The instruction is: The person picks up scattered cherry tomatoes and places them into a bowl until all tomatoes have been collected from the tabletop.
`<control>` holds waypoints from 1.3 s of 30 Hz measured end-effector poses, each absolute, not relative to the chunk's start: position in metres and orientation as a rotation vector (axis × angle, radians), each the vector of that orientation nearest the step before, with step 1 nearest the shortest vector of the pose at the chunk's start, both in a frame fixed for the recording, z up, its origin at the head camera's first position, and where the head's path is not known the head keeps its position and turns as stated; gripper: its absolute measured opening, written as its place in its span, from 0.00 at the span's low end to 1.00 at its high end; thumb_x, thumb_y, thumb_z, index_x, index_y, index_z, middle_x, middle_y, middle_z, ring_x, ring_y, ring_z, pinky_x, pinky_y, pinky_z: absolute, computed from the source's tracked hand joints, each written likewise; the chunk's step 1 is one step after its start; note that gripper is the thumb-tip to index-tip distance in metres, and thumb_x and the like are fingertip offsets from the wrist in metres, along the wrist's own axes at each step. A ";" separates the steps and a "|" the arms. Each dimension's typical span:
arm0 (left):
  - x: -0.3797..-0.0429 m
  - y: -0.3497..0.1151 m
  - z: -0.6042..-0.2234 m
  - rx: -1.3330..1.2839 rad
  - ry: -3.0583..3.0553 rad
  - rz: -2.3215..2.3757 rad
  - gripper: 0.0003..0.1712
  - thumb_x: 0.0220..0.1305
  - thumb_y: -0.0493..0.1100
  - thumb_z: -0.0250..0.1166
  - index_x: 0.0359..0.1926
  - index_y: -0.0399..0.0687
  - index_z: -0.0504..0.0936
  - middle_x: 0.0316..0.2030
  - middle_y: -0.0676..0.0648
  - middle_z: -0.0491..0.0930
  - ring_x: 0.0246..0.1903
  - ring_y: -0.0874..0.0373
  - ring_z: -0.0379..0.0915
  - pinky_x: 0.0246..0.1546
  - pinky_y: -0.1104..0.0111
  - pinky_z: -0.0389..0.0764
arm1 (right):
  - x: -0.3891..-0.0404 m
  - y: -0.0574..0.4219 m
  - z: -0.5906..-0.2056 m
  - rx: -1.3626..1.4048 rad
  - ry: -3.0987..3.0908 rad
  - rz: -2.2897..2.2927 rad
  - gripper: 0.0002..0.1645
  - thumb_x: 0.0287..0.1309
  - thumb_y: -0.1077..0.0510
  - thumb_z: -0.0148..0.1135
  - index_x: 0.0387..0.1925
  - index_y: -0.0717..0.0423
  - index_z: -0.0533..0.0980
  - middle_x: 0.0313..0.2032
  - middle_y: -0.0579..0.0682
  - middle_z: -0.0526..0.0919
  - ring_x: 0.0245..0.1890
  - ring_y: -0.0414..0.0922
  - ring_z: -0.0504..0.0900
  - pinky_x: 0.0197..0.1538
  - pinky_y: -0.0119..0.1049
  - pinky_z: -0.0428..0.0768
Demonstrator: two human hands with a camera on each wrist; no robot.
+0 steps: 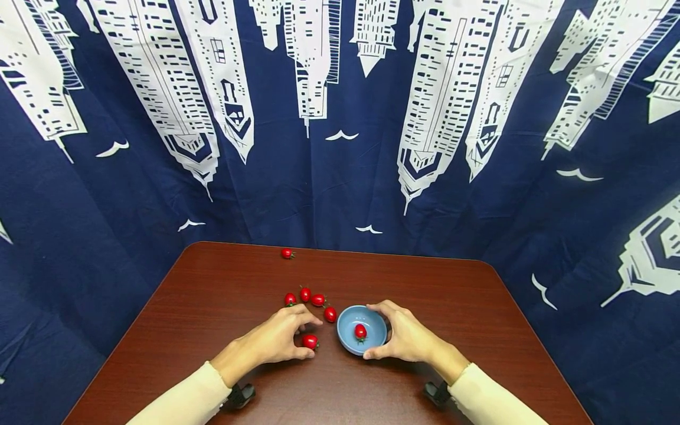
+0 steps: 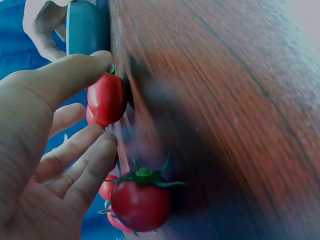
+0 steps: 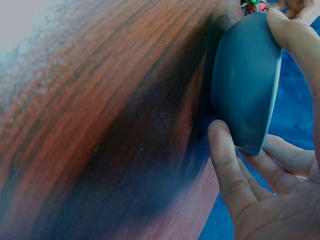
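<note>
A blue bowl (image 1: 346, 324) stands on the table with one cherry tomato (image 1: 360, 332) inside. My right hand (image 1: 406, 335) holds the bowl from its right side, thumb at the near rim and fingers at the far side; the right wrist view shows the bowl's outer wall (image 3: 247, 80) between them. To the bowl's left, my left hand (image 1: 278, 336) is spread around another cherry tomato (image 1: 310, 341) lying on the table. In the left wrist view that tomato (image 2: 107, 97) sits between thumb and fingers, the thumb close to its stem end; whether they touch I cannot tell.
Several cherry tomatoes (image 1: 318, 300) lie just beyond my left hand, one of them (image 1: 330, 314) close to the bowl. A single tomato (image 1: 287, 253) rests near the far edge of the brown table (image 1: 425, 283). A blue curtain (image 1: 340, 189) with white buildings hangs behind.
</note>
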State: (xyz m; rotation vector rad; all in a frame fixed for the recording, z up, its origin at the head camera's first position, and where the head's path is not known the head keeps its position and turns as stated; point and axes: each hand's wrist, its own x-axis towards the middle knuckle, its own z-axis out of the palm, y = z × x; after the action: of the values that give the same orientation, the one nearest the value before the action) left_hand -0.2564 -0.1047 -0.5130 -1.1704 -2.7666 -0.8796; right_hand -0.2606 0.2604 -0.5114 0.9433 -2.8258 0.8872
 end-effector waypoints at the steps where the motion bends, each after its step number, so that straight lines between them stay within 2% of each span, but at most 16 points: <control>1: -0.257 -0.104 -0.513 -1.176 -2.770 -0.885 0.32 0.62 0.43 0.91 0.65 0.45 0.92 0.57 0.48 0.90 0.47 0.60 0.89 0.50 0.70 0.92 | -0.261 0.260 -0.511 0.943 -2.823 0.877 0.64 0.48 0.31 0.96 0.77 0.59 0.79 0.61 0.48 0.89 0.54 0.42 0.89 0.54 0.35 0.91; 6: -0.258 -0.103 -0.513 -1.218 -2.756 -0.879 0.25 0.62 0.40 0.90 0.59 0.48 0.95 0.52 0.51 0.91 0.41 0.65 0.86 0.45 0.75 0.89 | -0.260 0.259 -0.512 0.936 -2.821 0.827 0.63 0.47 0.30 0.95 0.76 0.59 0.80 0.61 0.46 0.90 0.55 0.41 0.90 0.59 0.37 0.90; 10: -0.259 -0.103 -0.515 -1.249 -2.723 -0.845 0.17 0.63 0.37 0.89 0.51 0.50 0.96 0.45 0.53 0.91 0.38 0.67 0.85 0.42 0.77 0.86 | -0.260 0.259 -0.512 0.931 -2.828 0.825 0.63 0.47 0.29 0.95 0.76 0.59 0.80 0.61 0.46 0.90 0.56 0.41 0.90 0.59 0.36 0.90; 13: -0.259 -0.102 -0.515 -1.250 -2.720 -0.842 0.14 0.63 0.36 0.88 0.48 0.51 0.96 0.43 0.54 0.91 0.37 0.68 0.85 0.42 0.78 0.86 | -0.261 0.259 -0.511 0.932 -2.830 0.835 0.64 0.48 0.30 0.95 0.76 0.59 0.80 0.61 0.47 0.90 0.56 0.41 0.90 0.59 0.35 0.90; 22: -0.260 -0.100 -0.516 -1.240 -2.704 -0.852 0.14 0.63 0.37 0.88 0.47 0.52 0.95 0.40 0.54 0.90 0.37 0.65 0.86 0.42 0.78 0.86 | -0.260 0.260 -0.510 0.931 -2.833 0.840 0.64 0.48 0.29 0.95 0.77 0.59 0.79 0.61 0.47 0.89 0.55 0.41 0.89 0.58 0.35 0.90; 39: -0.263 -0.094 -0.509 -1.203 -2.669 -0.852 0.13 0.64 0.40 0.89 0.48 0.51 0.97 0.42 0.55 0.92 0.36 0.68 0.83 0.40 0.79 0.85 | -0.261 0.260 -0.512 0.939 -2.820 0.833 0.64 0.47 0.30 0.95 0.76 0.60 0.80 0.61 0.47 0.90 0.55 0.41 0.90 0.59 0.36 0.90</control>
State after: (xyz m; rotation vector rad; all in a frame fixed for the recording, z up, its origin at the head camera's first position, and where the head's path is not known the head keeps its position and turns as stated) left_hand -0.2633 -0.0939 -0.5090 -1.2034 -2.6691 -0.8518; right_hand -0.2608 0.2597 -0.5118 0.9390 -2.8197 0.8333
